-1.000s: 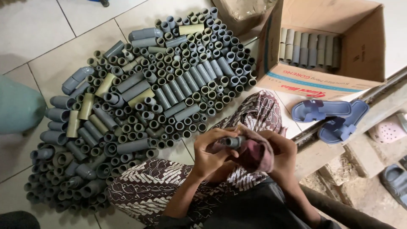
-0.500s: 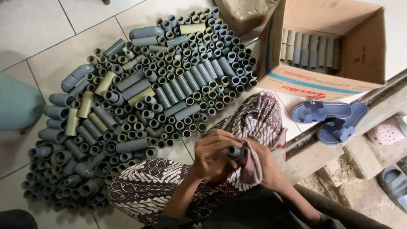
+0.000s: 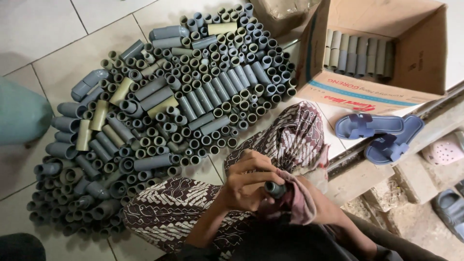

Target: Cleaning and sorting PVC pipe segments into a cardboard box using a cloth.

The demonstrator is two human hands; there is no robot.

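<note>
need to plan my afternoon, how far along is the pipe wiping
Looks early. One row of grey pipe pieces already stands in the cardboard box. In hand: the left hand holds one short pipe piece, with the right hand mostly hidden under a pinkish cloth. Left: probably the large pile of pipe pieces on the tile floor.

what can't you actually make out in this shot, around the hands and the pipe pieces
Head view only.
- Right hand: mostly wrapped in the pink cloth, so its grip is hidden.
- Short grey pipe piece: only its end shows; the left hand covers the rest.
- Cardboard box: its front wall hides how deep the row of pipes goes.
- Pile of pipe pieces: lower layers hidden under the upper ones.
</note>
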